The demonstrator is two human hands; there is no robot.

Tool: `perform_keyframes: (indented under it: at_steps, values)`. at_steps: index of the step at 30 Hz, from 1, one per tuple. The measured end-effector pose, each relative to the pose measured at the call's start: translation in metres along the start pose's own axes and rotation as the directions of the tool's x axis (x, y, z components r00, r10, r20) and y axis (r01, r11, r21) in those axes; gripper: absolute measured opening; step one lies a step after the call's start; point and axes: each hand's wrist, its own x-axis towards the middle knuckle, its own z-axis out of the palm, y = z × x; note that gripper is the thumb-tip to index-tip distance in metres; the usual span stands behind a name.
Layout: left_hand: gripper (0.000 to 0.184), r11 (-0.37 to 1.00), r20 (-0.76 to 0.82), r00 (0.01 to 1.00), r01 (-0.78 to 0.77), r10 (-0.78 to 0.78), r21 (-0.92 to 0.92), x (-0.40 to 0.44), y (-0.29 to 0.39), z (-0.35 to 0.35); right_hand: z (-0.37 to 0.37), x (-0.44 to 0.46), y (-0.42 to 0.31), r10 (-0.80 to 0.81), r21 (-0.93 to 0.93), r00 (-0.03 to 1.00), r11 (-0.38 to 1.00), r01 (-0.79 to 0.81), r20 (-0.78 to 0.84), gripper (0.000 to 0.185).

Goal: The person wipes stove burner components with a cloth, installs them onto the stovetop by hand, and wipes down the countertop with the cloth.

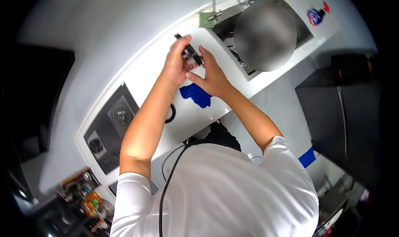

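My left hand [176, 66] is raised above the white counter, closed on a thin black object [189, 50] seen edge-on; its exact kind does not show. My right hand [213, 77] is just right of it, thumb and fingers apart around the object's lower end. Whether those fingers touch it I cannot tell. Beneath my hands, a crumpled blue cloth [197, 95] lies on the counter. A black ring [173, 113] rests to its left, partly hidden by my left forearm.
Left of me a dark cooktop [122, 114] is set into the counter [147, 64]. Up to the right is a sink [305, 27], largely covered by a blurred grey oval [266, 35]. Beside it are a green cloth [206, 20] and a spray bottle [316, 16]. A black cable crosses my shirt.
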Motion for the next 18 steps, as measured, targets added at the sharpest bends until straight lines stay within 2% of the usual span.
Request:
perform_keyframes:
  at_steps: [1, 2, 3, 4, 6, 7, 8, 9, 10, 11, 12, 13, 15, 16, 17, 18]
  values:
    - [0.075, 0.996, 0.053, 0.995, -0.089, 0.088, 0.023, 0.006, 0.018, 0.022, -0.017, 0.003, -0.011, 0.039, 0.09, 0.998, 0.995, -0.034, -0.052, 0.108]
    - [0.078, 0.973, 0.182, 0.957, -0.229, 0.225, 0.002, 0.005, 0.035, 0.042, -0.037, 0.003, -0.021, 0.085, 0.185, 0.991, 0.981, -0.064, -0.106, 0.106]
    - [0.081, 0.934, 0.309, 0.884, -0.354, 0.35, -0.046, -0.002, 0.054, 0.06, -0.057, -0.001, -0.028, 0.032, 0.119, 0.992, 0.993, -0.017, -0.125, 0.099]
    - [0.087, 0.926, 0.4, 0.836, -0.342, 0.376, -0.157, -0.019, 0.076, 0.086, -0.069, -0.009, -0.023, 0.055, 0.105, 0.991, 0.994, -0.042, -0.124, 0.095]
    - [0.1, 0.906, 0.597, 0.693, -0.218, 0.405, -0.362, -0.025, 0.093, 0.107, -0.087, -0.031, -0.013, 0.137, 0.116, 0.98, 0.986, -0.121, -0.145, 0.088]
    - [0.106, 0.89, 0.692, 0.591, -0.104, 0.415, -0.444, -0.012, 0.098, 0.111, -0.091, -0.045, -0.007, 0.192, 0.127, 0.97, 0.976, -0.174, -0.147, 0.088]
    - [0.11, 0.845, 0.767, 0.491, 0.107, 0.413, -0.523, 0.013, 0.087, 0.114, -0.094, -0.06, 0.002, 0.248, 0.14, 0.958, 0.963, -0.229, -0.142, 0.087]
    - [0.11, 0.784, 0.774, 0.487, 0.251, 0.405, -0.568, 0.037, 0.067, 0.114, -0.093, -0.076, 0.012, 0.302, 0.151, 0.945, 0.947, -0.283, -0.124, 0.087]
    - [0.107, 0.791, 0.762, 0.56, 0.28, 0.325, -0.544, 0.079, 0.031, 0.11, -0.09, -0.092, 0.024, 0.352, 0.151, 0.925, 0.932, -0.331, -0.144, 0.086]
    - [0.105, 0.962, 0.599, 0.779, -0.019, 0.184, -0.271, 0.136, -0.019, 0.099, -0.088, -0.109, 0.038, 0.398, 0.152, 0.906, 0.914, -0.377, -0.146, 0.085]
    - [0.102, 0.803, 0.378, 0.924, -0.268, 0.058, 0.532, 0.174, -0.063, 0.083, -0.081, -0.129, 0.042, 0.443, 0.157, 0.886, 0.892, -0.423, -0.133, 0.084]
    - [0.1, 0.462, 0.355, 0.935, -0.322, 0.017, 0.826, 0.178, -0.086, 0.072, -0.076, -0.147, 0.039, 0.487, 0.153, 0.866, 0.87, -0.469, -0.114, 0.082]
    - [0.1, 0.075, 0.316, 0.941, -0.326, 0.122, 0.942, 0.191, -0.093, 0.066, -0.083, -0.159, 0.05, 0.542, 0.13, 0.834, 0.839, -0.529, -0.103, 0.079]
    - [0.1, -0.139, 0.296, 0.943, -0.277, 0.15, 0.951, 0.196, -0.09, 0.068, -0.09, -0.162, 0.055, 0.56, 0.207, 0.821, 0.821, -0.532, -0.112, 0.072]
    - [0.094, 0.668, 0.222, 0.972, -0.118, -0.073, 0.735, 0.164, -0.015, 0.104, -0.066, -0.177, 0.033, 0.588, 0.227, 0.805, 0.797, -0.56, -0.077, 0.071]
    - [0.084, 0.845, 0.362, 0.929, -0.132, -0.077, 0.518, 0.152, 0.017, 0.113, -0.072, -0.171, 0.039, 0.574, 0.2, 0.815, 0.81, -0.551, -0.081, 0.07]
